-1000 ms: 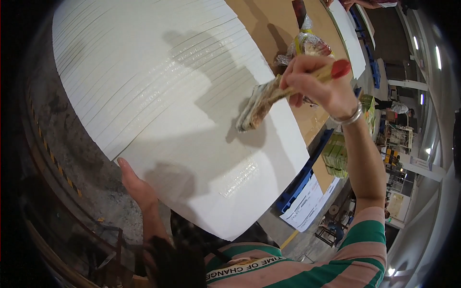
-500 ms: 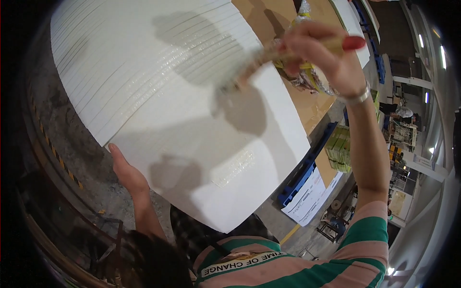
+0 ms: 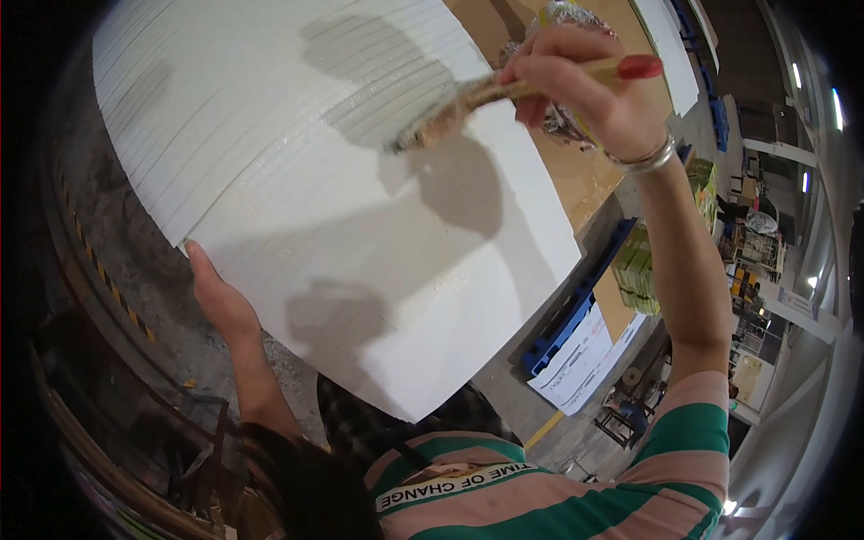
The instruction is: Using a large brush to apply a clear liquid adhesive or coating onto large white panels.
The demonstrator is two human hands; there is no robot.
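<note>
The right hand [image 3: 576, 85] is gripping a red-tipped paintbrush [image 3: 504, 94] tightly at upper centre, bristles touching the large white panel [image 3: 297, 180]. The left hand [image 3: 216, 301], fingers flat, is bracing its lower-left edge; should that brace slacken, the panel may be sliding under the brush's push.

This is a workshop or industrial hall, not a home. The floor [image 3: 135, 270] along the left of the frame is bare grey concrete, marked with a yellow-and-black hazard stripe [image 3: 108, 283] and, at the lower centre, a yellow painted line [image 3: 544, 430]. Long strip lights [image 3: 839, 108] hang high at the upper right, above an open, tall space with shelving and stacked goods [image 3: 747, 261] at the right edge. A blue pallet [image 3: 576, 310] lies on the floor right of centre, with a printed sheet [image 3: 585, 360] beside it. A large brown worktop [image 3: 576, 171] runs across the upper right, carrying a wide white panel [image 3: 297, 180] with ruled grooves.
</note>
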